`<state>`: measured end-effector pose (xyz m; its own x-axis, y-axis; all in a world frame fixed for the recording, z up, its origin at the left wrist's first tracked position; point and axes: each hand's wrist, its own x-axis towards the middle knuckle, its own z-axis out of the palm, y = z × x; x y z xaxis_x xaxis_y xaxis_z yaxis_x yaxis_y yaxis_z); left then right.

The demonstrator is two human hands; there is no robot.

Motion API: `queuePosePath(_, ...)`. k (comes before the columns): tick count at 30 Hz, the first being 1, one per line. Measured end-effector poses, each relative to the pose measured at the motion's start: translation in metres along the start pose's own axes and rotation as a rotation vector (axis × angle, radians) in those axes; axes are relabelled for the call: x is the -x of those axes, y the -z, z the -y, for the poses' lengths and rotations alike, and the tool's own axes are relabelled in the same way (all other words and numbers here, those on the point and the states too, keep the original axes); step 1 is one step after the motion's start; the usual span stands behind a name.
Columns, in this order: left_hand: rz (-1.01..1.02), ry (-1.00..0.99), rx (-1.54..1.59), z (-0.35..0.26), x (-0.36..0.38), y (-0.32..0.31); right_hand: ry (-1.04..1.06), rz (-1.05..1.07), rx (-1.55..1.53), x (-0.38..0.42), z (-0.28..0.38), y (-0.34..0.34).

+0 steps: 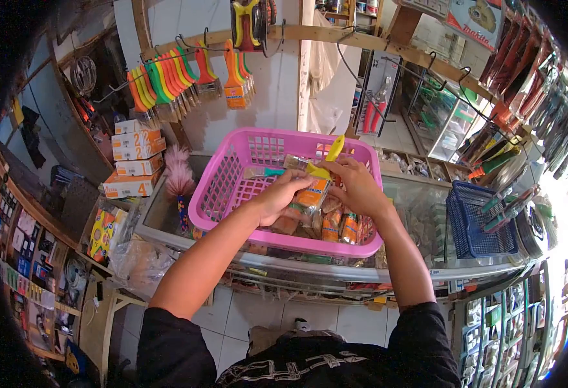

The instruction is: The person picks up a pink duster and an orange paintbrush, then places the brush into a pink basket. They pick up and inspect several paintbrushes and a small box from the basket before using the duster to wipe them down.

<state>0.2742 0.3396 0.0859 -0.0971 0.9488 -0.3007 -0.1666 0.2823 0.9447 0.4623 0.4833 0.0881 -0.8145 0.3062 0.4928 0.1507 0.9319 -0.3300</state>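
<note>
Over the pink basket [290, 242], my two hands meet at a paintbrush [318, 171] with a yellow handle and an orange label. My left hand [280, 196] grips it from the left, fingers closed at the base of the handle. My right hand [356, 186] is on its other side, fingers bent and pressed to the brush near the handle. Below them, several packaged items with orange labels [331, 226] lie in the basket's right part. A brush with a teal handle [273, 172] lies near the back of the basket, partly hidden by my left hand.
The basket stands on a glass counter [413, 194]. Paintbrushes with coloured handles [161, 77] hang on hooks behind it. Stacked orange-and-white boxes [136, 155] and a pink duster [179, 171] are left. A blue basket [481, 223] stands right, near hanging tools [529, 58].
</note>
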Motion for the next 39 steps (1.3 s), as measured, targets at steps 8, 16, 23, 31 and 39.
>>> queuePosePath(8, -0.085, -0.079, -0.14, 0.007, -0.007, 0.009, -0.181, -0.019, -0.022, -0.002, 0.007, 0.008)
queuePosePath(16, -0.194, -0.269, -0.068, 0.0, 0.01, -0.004, -0.059, -0.165, -0.076, 0.001, 0.005, 0.005)
queuePosePath(23, -0.115, -0.196, 0.087, 0.012, 0.0, 0.015, -0.031, -0.01, -0.081, 0.006, 0.021, 0.01)
queuePosePath(31, -0.001, -0.119, 0.19, 0.003, -0.002, 0.019, 0.054, 0.129, -0.131, 0.002, 0.021, 0.007)
queuePosePath(39, 0.118, -0.08, 0.135, 0.001, -0.004, 0.015, 0.003, -0.196, 0.042, -0.004, 0.011, 0.004)
